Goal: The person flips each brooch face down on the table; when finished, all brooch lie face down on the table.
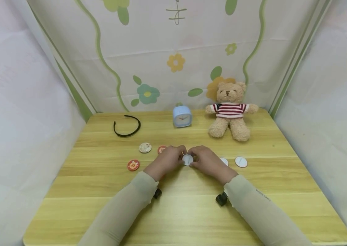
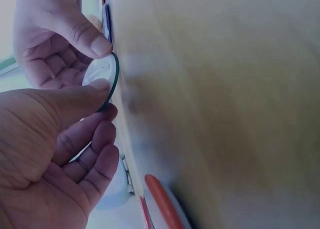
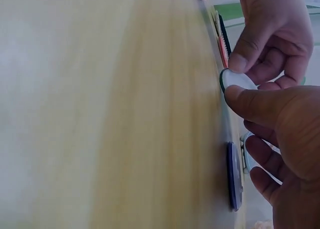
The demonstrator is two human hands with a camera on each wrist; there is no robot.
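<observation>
Between both hands, just above the middle of the table, is a round white disc (image 1: 187, 160) with a dark green rim, seen tilted in the left wrist view. My left hand (image 1: 171, 158) pinches its left side between thumb and fingers. On the opposite side, my right hand (image 1: 205, 160) pinches the same disc, thumb on its face. Left of the hands lie a red disc (image 1: 133, 165), a patterned cream disc (image 1: 145, 147) and another red disc (image 1: 161, 149), partly covered by the left hand. To the right are a white disc (image 1: 241, 162) and a second white disc (image 1: 224, 161), half hidden.
A blue alarm clock (image 1: 182, 116) stands at the back middle of the wooden table (image 1: 188, 218). The teddy bear (image 1: 230, 111) in a striped shirt sits at back right, and a black headband (image 1: 127, 134) lies at back left. Printed cloth walls surround the table.
</observation>
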